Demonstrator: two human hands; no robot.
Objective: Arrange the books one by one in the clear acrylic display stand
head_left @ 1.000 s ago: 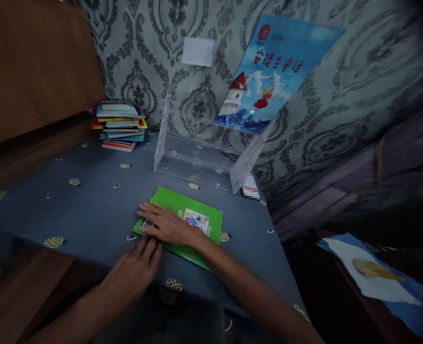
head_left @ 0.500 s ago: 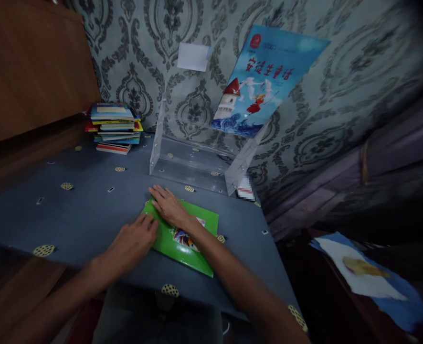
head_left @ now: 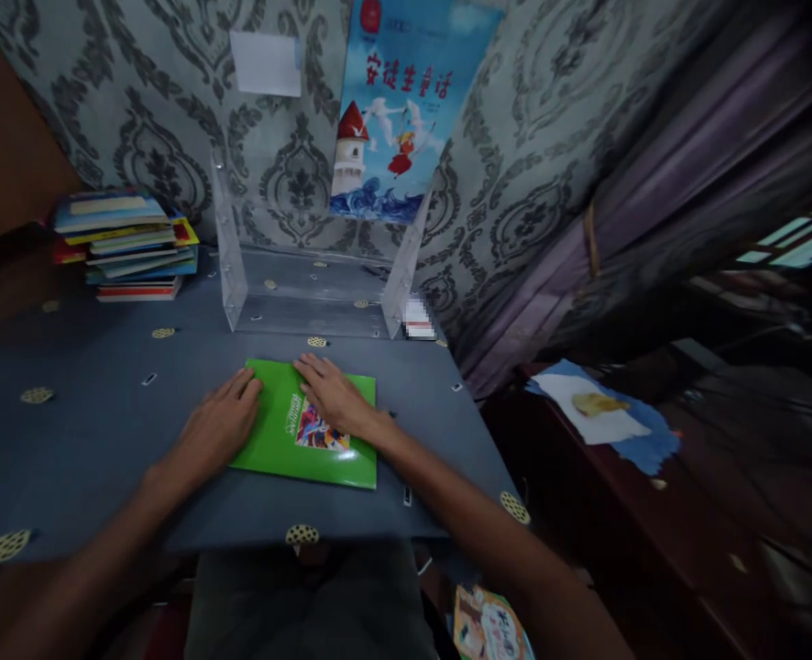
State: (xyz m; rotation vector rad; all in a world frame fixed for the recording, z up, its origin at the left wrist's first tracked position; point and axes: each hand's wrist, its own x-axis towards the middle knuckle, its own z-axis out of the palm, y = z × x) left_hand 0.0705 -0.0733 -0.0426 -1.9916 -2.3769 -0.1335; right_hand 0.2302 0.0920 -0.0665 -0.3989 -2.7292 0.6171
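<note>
A green book (head_left: 268, 449) with a colourful picture panel lies flat on the dark tablecloth in front of me. My left hand (head_left: 225, 414) rests along the book's left edge, its fingertips touching the cover; the thumb is hidden. On the upper middle of the cover, my right hand (head_left: 330, 392) lies flat with fingers stretched out, partly covering the picture. Behind the book stands a clear acrylic stand (head_left: 310, 316) with upright side panels.
Stacked books (head_left: 131, 240) sit at the back left of the table (head_left: 104, 367). A blue poster-like cover (head_left: 406, 110) and a white card (head_left: 267, 62) show against the patterned wall. A purple curtain (head_left: 557, 257) hangs at right. Another book (head_left: 492, 628) lies below the table edge.
My view has turned rightward. The green book now lies straighter before me. My left hand has moved apart from the right, along the book's left edge; the right lies nearer the cover's middle.
</note>
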